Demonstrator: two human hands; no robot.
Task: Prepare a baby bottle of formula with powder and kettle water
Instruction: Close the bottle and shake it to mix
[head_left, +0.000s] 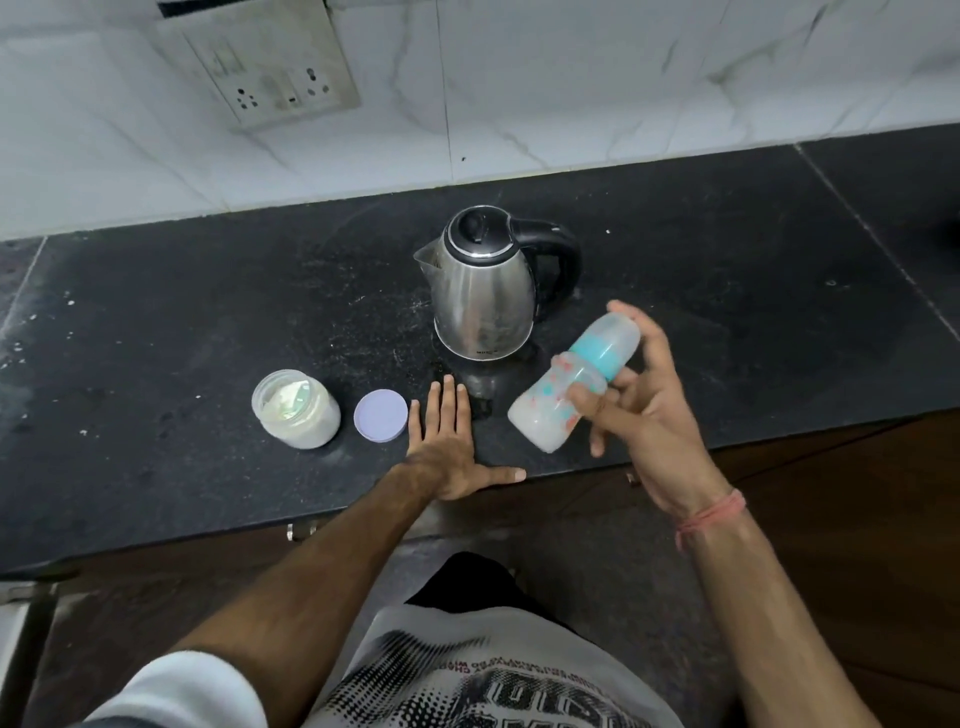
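Observation:
My right hand (641, 410) grips a capped baby bottle (558, 397) with a teal collar and clear cap, tilted above the counter's front edge with its base down-left; milky white liquid fills its lower part. My left hand (452, 447) lies flat on the black counter (182, 312), fingers spread, holding nothing. A steel kettle (480, 296) with a black lid and handle stands behind both hands. An open jar of white powder (296, 409) stands left of my left hand, and its lilac lid (381, 415) lies flat between the jar and that hand.
A white marble-tiled wall (571, 88) with a switch and socket plate (265, 67) runs behind the counter. The counter's front edge is close to my body, with dark wooden cabinets (857, 519) below it. White specks dot the counter surface.

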